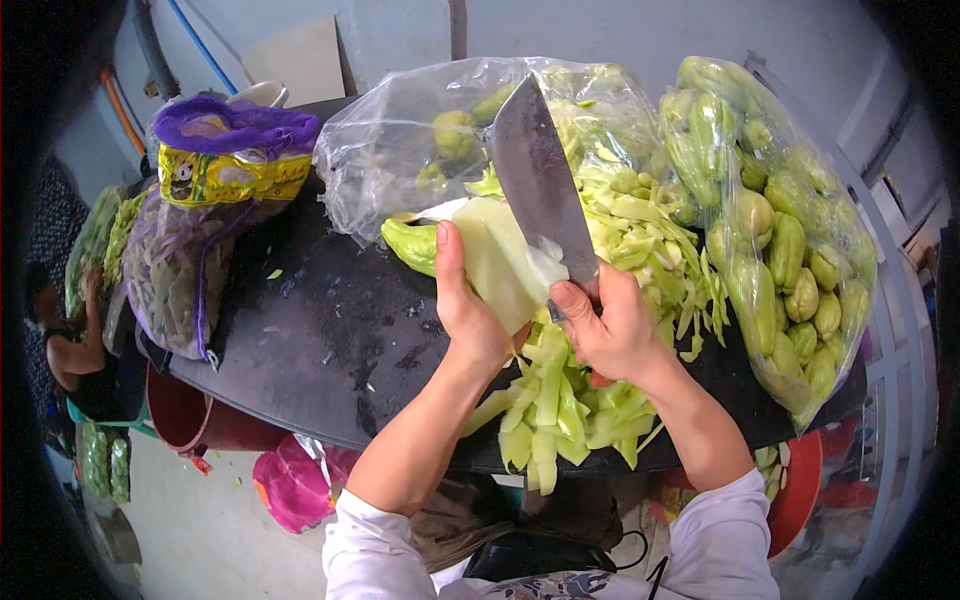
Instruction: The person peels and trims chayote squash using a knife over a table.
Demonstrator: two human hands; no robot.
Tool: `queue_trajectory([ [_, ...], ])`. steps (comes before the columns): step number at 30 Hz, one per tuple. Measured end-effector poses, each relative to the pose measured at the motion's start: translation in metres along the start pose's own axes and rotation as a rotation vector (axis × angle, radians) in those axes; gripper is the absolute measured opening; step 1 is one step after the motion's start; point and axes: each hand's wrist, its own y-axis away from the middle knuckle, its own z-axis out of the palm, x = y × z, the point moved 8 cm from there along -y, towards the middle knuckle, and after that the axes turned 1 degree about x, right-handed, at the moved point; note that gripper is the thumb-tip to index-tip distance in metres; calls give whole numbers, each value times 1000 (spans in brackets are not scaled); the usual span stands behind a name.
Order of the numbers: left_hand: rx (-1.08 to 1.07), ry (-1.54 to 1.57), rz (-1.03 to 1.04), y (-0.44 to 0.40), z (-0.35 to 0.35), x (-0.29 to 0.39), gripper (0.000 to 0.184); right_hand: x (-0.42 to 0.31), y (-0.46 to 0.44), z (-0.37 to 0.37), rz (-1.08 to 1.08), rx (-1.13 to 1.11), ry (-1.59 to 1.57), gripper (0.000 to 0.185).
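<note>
My left hand (468,305) is wrapped round a pale, peeled chayote (495,255), thumb up along its side. In my right hand (612,325) is a broad-bladed kitchen knife (540,165), its blade pointing up and away beside the chayote. A thin pale slice (547,262) clings to the lower blade. The knife's handle is mostly hidden by my fingers. Just beyond my left hand lies a green unpeeled chayote (410,245). Under and around my right hand spreads a heap of green peelings (560,400).
A clear plastic bag (370,150) with chayotes lies at the back of the black table (300,330). Another full bag of chayotes (800,270) stands right. A purple mesh sack (175,265) sits left. Red tubs (205,415) are below; a person (80,345) is far left.
</note>
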Motion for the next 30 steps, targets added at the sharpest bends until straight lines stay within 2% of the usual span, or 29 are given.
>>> queue_trajectory([
  [4, 29, -29, -33, 0, 0, 2, 72, -5, -1, -4, 6, -28, 24, 38],
  [7, 40, -114, -78, -1, -7, -1, 66, -4, -1, -1, -2, -34, 39, 37],
  [13, -18, -22, -8, -1, 1, 2, 64, -4, -1, 0, -46, 3, -12, 37],
  [19, 41, -101, 14, -5, -5, 10, 61, -9, -1, -2, -33, -28, 96, 36],
  [21, 109, 21, 28, -5, -8, 16, 59, -9, 1, 0, -55, -30, 127, 35],
  [22, 54, -20, 18, -4, -9, 17, 57, -8, 2, 1, -47, -32, 128, 34],
  [30, 43, 10, 29, -3, -4, 13, 60, -6, 5, 8, 12, -39, 43, 32],
])
